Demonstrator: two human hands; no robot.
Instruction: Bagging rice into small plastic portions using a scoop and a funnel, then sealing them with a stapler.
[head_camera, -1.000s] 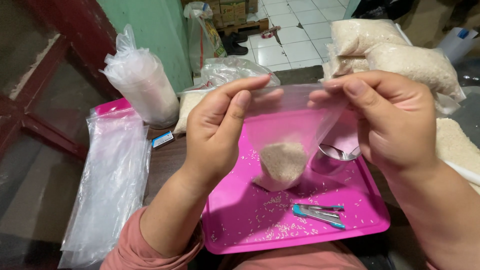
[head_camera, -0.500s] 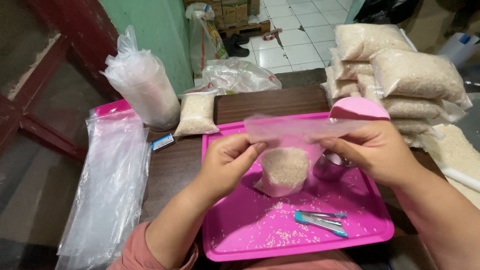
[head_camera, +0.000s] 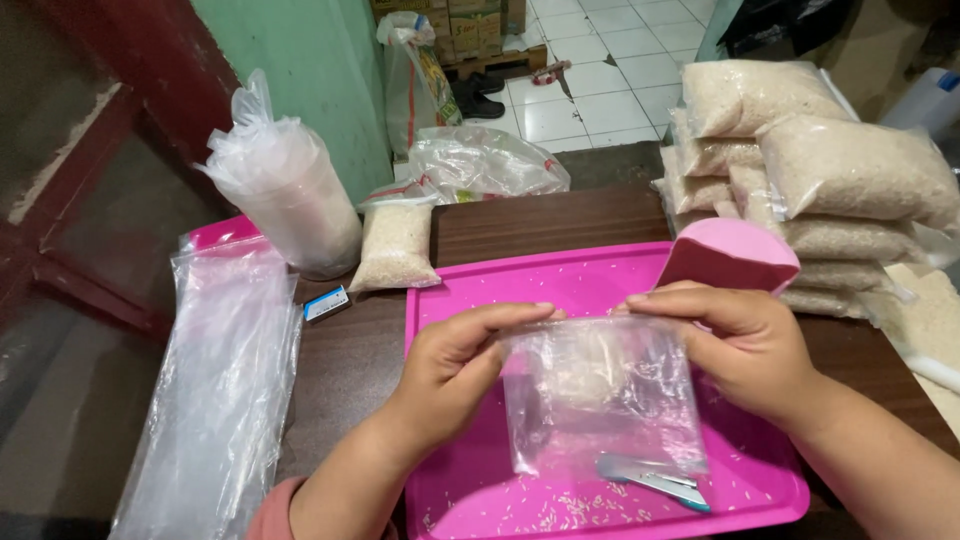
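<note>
My left hand (head_camera: 455, 375) and my right hand (head_camera: 745, 345) pinch the top edge of a small clear plastic bag (head_camera: 600, 400) between them, low over the pink tray (head_camera: 530, 280). Some rice shows faintly inside the bag near its top. Loose grains lie scattered on the tray. A blue-handled stapler (head_camera: 655, 482) lies on the tray under the bag's lower edge. A pink scoop (head_camera: 730, 255) stands on the tray's far right corner, just behind my right hand.
Filled rice bags (head_camera: 830, 170) are stacked at the right. One small filled bag (head_camera: 393, 245) leans at the tray's far left, next to a bundle of clear bags (head_camera: 290, 195). Flat empty bags (head_camera: 215, 380) lie at the left on the dark wooden table (head_camera: 540, 215).
Both hands have lowered the bag from in front of the camera down to the tray. The rice lump no longer hangs at the bottom; the bag now lies flatter.
</note>
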